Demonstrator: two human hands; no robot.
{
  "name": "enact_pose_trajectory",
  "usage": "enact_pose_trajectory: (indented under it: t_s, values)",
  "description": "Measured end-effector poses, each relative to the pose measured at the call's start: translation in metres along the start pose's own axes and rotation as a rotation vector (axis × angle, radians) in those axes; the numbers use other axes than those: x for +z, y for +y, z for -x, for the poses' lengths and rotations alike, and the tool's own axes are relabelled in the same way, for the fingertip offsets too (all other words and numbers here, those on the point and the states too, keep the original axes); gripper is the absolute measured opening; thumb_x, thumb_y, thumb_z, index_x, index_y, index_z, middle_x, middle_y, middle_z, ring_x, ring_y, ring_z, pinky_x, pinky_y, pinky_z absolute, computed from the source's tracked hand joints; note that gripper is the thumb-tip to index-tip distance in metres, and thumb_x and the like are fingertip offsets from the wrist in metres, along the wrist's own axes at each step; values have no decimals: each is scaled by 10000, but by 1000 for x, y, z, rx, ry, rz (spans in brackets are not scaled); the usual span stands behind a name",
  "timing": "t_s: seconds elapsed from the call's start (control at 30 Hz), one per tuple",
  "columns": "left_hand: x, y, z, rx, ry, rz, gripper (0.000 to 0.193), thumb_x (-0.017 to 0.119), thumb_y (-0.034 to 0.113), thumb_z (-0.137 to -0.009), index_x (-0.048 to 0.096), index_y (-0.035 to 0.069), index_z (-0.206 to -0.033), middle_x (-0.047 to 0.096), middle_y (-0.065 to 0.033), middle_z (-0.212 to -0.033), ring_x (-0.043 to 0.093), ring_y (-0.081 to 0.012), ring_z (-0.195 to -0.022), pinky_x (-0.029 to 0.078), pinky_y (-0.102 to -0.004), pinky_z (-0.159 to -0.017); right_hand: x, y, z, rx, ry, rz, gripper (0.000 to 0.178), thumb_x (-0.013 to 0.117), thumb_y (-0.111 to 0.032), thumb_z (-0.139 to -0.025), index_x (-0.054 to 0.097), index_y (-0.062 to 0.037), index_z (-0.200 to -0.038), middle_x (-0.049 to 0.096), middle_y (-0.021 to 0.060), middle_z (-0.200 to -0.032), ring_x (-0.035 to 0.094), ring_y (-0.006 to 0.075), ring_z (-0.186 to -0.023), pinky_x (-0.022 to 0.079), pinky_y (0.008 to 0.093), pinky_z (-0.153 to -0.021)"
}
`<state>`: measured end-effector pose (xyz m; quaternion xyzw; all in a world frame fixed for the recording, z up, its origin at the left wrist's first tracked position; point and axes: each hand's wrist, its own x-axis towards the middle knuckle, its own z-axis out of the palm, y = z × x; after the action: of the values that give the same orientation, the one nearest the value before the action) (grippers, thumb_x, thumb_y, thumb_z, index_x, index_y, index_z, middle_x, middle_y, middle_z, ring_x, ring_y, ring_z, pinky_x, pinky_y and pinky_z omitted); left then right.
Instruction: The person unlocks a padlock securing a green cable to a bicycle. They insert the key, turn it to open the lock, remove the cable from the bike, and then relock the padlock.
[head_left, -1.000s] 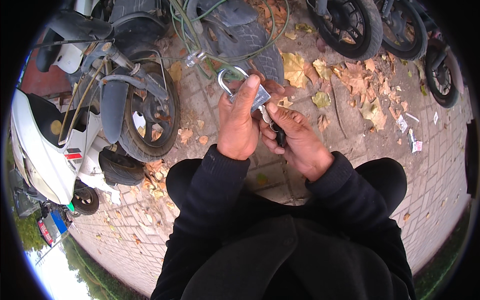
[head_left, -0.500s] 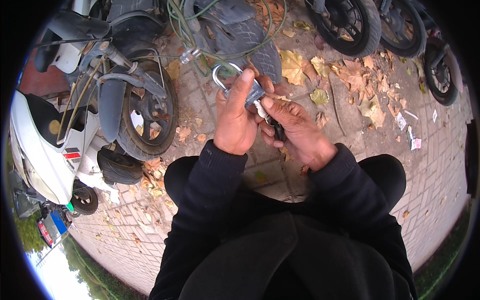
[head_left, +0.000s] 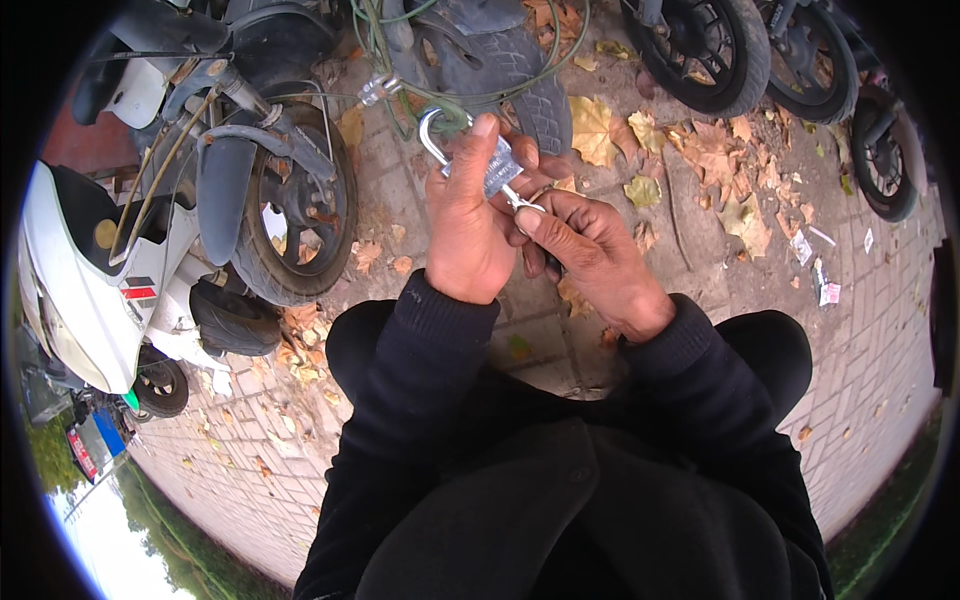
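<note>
My left hand (head_left: 466,235) is closed around a silver padlock (head_left: 501,168), whose body shows between thumb and fingers. Its curved metal shackle (head_left: 424,130) points up and to the left; whether both its legs sit in the body is hidden. Between thumb and bent fingers, my right hand (head_left: 598,258) pinches a silver key (head_left: 514,199), which reaches into the lower end of the padlock. A dark piece (head_left: 552,266) shows in part beneath the right fingers. Just beyond the padlock hangs a green cable (head_left: 480,98) in loose loops, with a small metal fitting (head_left: 379,89) on it.
A white scooter (head_left: 75,275) stands at the left, beside a dark front wheel (head_left: 335,215). Another tyre (head_left: 535,110) lies just past my hands. Several motorbike wheels (head_left: 745,70) line the far right. Dry leaves (head_left: 592,130) and scraps of litter (head_left: 826,287) lie on brick paving (head_left: 270,490).
The key has turned and now shows more edge-on. The padlock's body has tilted within my left hand. The dark piece under my right hand is less visible than before.
</note>
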<state>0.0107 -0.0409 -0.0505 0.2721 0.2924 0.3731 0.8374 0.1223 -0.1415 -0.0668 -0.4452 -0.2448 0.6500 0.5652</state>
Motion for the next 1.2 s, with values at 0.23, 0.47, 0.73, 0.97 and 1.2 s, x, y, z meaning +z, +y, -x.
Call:
enact_pose_trajectory:
  t_s: [0.23,0.47,0.73,0.97,1.2]
  values:
    - [-6,11,-5,182,110,-210,106,665,163,-973,599,81,-971,628,-41,-882,638,-192,-849,544,-438,-905,-13,-8,-8,61,280,-417,321,536,-315,-1056,609,-2,-1055,716,126,-946,686,199,-860,550,338,-787]
    - [9,7,10,63,29,-396,144,664,147,-979,622,26,-1045,634,-14,-887,623,-118,-784,530,-287,-760,-18,-43,-22,-141,267,-691,240,448,-231,-1084,512,0,-1092,567,258,-1351,560,358,-1263,475,463,-1097]
    - [17,2,17,15,18,-259,192,724,68,-923,623,27,-1080,698,-62,-990,672,-152,-880,566,-318,-786,-3,-61,-41,-323,145,-609,466,460,-216,-1075,408,113,-1401,518,216,-1445,502,316,-1346,419,420,-1152]
    - [12,2,14,57,114,-229,165,703,56,-930,621,57,-1073,706,-80,-1049,668,-174,-869,553,-340,-742,9,-42,-38,-288,257,-454,451,492,-240,-1066,487,96,-1366,608,203,-1350,642,284,-1148,512,403,-1024]
    - [17,-2,15,80,107,-240,215,718,-7,-891,618,54,-1071,702,-71,-1032,656,-142,-828,550,-301,-662,8,-35,-39,-220,271,-462,392,525,-222,-1054,538,66,-1320,659,186,-1262,683,280,-1065,555,407,-951]
